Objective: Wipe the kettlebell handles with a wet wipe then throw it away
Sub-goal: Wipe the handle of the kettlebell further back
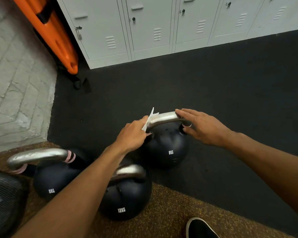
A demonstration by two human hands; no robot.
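Note:
Three black kettlebells with silver handles stand on the floor. The far one, marked 8KG, has its handle between my hands. My left hand pinches a white wet wipe against the handle's left end. My right hand rests with fingers spread on the handle's right end, thumb beneath it. Nearer me sit a 12KG kettlebell, partly behind my left forearm, and another 8KG kettlebell with pink bands on its handle at the left.
Grey lockers line the back wall. An orange board leans in the corner beside a pale brick wall. A dark mesh object is at the bottom left, and my black shoe at the bottom edge.

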